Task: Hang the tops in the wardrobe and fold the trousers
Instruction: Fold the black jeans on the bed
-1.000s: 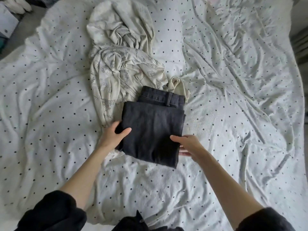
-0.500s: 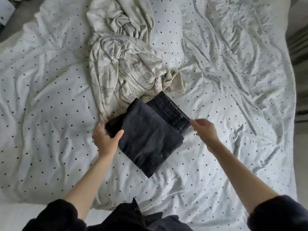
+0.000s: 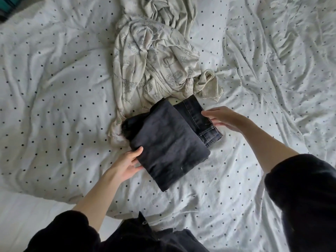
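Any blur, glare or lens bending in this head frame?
Head view: soft, even daylight, no glare; the right hand is slightly motion-smeared, while the folded trousers stay fairly sharp; wide-angle bending shows towards the edges of the dotted bedding.

A home bedroom is showing itself here: a bed (image 3: 54,88) wearing a rumpled white dotted duvet is filling the view, with crumpled pale clothing (image 3: 154,57) lying toward twelve o'clock.
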The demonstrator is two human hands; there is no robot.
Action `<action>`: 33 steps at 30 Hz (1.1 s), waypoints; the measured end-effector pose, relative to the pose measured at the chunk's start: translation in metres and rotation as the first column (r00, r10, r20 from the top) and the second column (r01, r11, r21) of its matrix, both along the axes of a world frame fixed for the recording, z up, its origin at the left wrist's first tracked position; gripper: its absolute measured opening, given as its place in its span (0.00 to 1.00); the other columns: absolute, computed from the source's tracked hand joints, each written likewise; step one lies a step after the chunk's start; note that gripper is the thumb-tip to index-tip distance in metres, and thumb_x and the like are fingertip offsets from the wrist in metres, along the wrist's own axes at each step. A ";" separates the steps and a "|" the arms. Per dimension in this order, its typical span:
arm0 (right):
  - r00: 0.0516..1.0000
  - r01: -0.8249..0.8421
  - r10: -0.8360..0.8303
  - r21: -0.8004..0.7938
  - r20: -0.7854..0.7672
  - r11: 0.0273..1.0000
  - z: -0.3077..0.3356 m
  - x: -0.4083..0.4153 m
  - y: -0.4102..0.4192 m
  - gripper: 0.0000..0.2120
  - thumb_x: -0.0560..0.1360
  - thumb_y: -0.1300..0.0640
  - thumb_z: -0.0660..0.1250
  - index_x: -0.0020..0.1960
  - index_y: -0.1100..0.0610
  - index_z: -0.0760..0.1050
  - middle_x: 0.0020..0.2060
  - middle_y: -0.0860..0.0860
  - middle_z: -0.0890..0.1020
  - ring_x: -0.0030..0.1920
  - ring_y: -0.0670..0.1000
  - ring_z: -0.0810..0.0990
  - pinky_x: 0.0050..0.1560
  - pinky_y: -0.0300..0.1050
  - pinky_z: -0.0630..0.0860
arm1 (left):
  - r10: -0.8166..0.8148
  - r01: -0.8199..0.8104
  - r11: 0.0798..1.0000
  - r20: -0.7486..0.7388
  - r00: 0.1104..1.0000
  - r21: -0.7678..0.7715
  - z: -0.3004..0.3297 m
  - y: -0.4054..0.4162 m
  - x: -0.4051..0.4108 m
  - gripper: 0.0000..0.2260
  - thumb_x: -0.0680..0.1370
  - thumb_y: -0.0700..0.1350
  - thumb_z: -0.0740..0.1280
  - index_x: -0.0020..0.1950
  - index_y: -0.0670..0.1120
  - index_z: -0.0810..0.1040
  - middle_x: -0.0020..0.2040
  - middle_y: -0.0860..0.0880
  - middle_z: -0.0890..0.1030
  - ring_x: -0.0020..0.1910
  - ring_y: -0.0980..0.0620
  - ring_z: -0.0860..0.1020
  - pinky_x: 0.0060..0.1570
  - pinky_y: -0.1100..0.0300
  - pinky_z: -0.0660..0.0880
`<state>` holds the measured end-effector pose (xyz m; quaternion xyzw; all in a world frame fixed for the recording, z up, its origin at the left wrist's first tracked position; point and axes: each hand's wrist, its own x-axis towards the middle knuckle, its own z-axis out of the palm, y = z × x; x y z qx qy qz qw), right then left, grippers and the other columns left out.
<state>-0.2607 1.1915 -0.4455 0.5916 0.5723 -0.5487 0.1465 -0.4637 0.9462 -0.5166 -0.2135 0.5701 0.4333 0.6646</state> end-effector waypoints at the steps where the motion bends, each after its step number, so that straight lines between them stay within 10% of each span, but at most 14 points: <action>1: 1.000 -0.005 0.005 0.006 0.005 1.000 0.000 -0.002 0.000 0.22 0.76 0.53 0.66 0.67 0.62 0.71 0.65 0.61 0.73 0.63 0.58 0.73 0.57 0.46 0.69 | 0.001 -0.001 1.000 -0.011 1.000 -0.003 0.002 0.002 -0.001 0.09 0.77 0.39 0.66 0.56 0.42 0.75 0.55 0.44 0.79 0.56 0.48 0.76 0.49 0.48 0.74; 7: 1.000 0.030 -0.031 0.144 0.006 0.989 0.009 -0.009 -0.014 0.18 0.77 0.64 0.64 0.66 0.66 0.70 0.61 0.61 0.76 0.57 0.60 0.76 0.54 0.48 0.72 | -0.089 0.093 0.995 -0.121 0.989 0.033 0.022 0.013 -0.011 0.08 0.75 0.38 0.68 0.54 0.41 0.77 0.52 0.44 0.81 0.52 0.48 0.79 0.51 0.49 0.76; 11: 0.984 0.177 -0.174 0.188 -0.036 0.966 0.028 0.010 -0.032 0.11 0.76 0.64 0.64 0.58 0.63 0.75 0.40 0.53 0.75 0.37 0.49 0.71 0.37 0.39 0.67 | -0.199 0.226 0.970 -0.238 0.951 0.094 0.041 0.028 -0.024 0.14 0.74 0.39 0.69 0.59 0.41 0.77 0.54 0.43 0.82 0.52 0.45 0.81 0.46 0.51 0.78; 17: 0.887 0.461 -0.457 0.199 -0.068 0.865 0.081 0.075 -0.083 0.07 0.77 0.63 0.63 0.53 0.56 0.73 0.44 0.54 0.75 0.46 0.51 0.73 0.44 0.47 0.75 | -0.366 0.441 0.876 -0.327 0.871 0.194 0.079 0.070 -0.013 0.17 0.73 0.38 0.70 0.60 0.37 0.76 0.55 0.40 0.81 0.54 0.43 0.79 0.54 0.50 0.76; 25: 0.537 0.836 -0.831 0.226 -0.144 0.501 0.139 0.182 -0.231 0.07 0.76 0.65 0.62 0.52 0.62 0.76 0.48 0.55 0.76 0.48 0.52 0.74 0.44 0.46 0.77 | -0.772 0.877 0.376 -0.421 0.476 0.301 0.145 0.102 0.077 0.04 0.76 0.36 0.66 0.49 0.41 0.78 0.42 0.44 0.82 0.38 0.49 0.79 0.31 0.59 0.78; 33: 0.052 0.975 -0.975 0.223 -0.218 0.002 0.182 0.247 -0.453 0.07 0.75 0.64 0.63 0.52 0.60 0.76 0.44 0.53 0.78 0.42 0.50 0.77 0.38 0.43 0.76 | -0.880 0.906 -0.180 -0.475 0.026 0.383 0.196 0.029 0.220 0.07 0.75 0.37 0.66 0.53 0.40 0.78 0.45 0.45 0.82 0.42 0.49 0.78 0.37 0.56 0.79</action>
